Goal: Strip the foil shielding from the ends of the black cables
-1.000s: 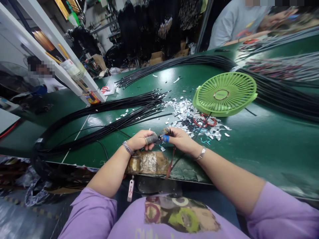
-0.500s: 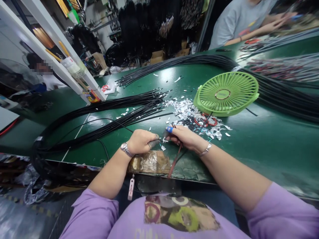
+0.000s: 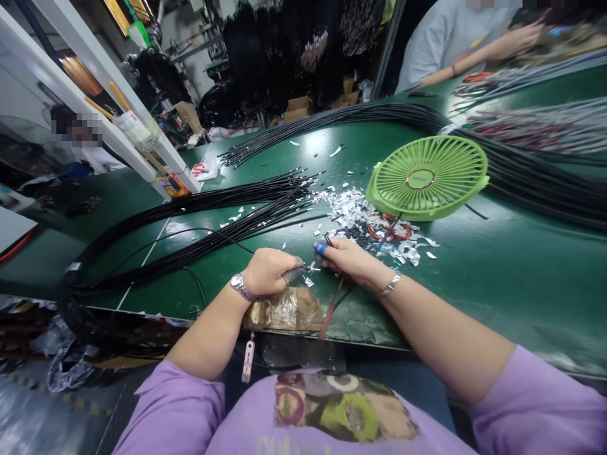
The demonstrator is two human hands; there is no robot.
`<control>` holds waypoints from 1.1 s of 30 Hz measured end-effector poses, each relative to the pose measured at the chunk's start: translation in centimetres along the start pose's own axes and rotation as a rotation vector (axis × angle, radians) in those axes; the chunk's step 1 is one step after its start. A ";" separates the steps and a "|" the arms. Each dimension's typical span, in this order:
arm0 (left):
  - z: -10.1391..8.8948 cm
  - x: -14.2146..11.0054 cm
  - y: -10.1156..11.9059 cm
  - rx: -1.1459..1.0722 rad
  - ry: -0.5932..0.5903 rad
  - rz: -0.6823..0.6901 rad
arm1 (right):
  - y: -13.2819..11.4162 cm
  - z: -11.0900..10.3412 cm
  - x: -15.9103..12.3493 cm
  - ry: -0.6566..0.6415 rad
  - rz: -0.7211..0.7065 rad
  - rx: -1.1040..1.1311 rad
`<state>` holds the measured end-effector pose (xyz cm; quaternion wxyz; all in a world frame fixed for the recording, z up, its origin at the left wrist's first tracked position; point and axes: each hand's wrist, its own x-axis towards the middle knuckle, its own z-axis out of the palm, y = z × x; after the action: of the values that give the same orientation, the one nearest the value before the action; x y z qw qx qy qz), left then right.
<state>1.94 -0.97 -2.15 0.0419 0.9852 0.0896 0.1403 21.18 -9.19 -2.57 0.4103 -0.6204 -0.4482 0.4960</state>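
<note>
My left hand (image 3: 272, 270) is closed on a thin black cable (image 3: 232, 241), whose stripped-looking end with pale bits pokes out past the fingertips. Facing it a short gap away, my right hand (image 3: 348, 259) is closed too, blue tape on one finger. A small dark tip stands above its fingers, while a reddish strip (image 3: 332, 309) and a dark one run down below the palm; the fingers hide most of what it grips. Under both hands lies a block wrapped in brown tape (image 3: 284, 308) at the table's edge. A white scrap (image 3: 308, 282) sits between the hands.
Bundled black cables (image 3: 109, 237) curve over the green table (image 3: 516, 272) on the left, with another bundle (image 3: 360, 112) behind. A green fan (image 3: 427, 179) stands beside piled scraps (image 3: 348, 205) and red-handled scissors (image 3: 401, 232). A white post (image 3: 156, 145) rises at left; a co-worker (image 3: 450, 44) sits far right.
Both hands stay nearly in place, and a slightly wider gap shows between their fingertips. The view shifts a little. The co-worker's hands at the far right have moved.
</note>
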 end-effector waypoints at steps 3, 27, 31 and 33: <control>0.2 -0.1 -0.1 0.022 0.013 -0.023 | -0.3 0.0 -0.4 -0.141 -0.004 0.035; 0.7 0.2 0.5 -0.100 0.138 -0.277 | 1.2 1.7 0.3 0.027 -0.128 0.171; 0.4 0.6 0.2 -0.423 0.051 -0.353 | 1.5 0.8 0.8 0.179 -0.262 -0.114; 0.3 0.8 0.0 -0.585 0.017 -0.406 | 1.4 0.4 0.6 0.259 -0.320 -0.150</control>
<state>2.74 -0.82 -2.22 0.3485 0.8924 0.2398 0.1568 21.09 -8.93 -4.10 0.4906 -0.6286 -0.5201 0.3059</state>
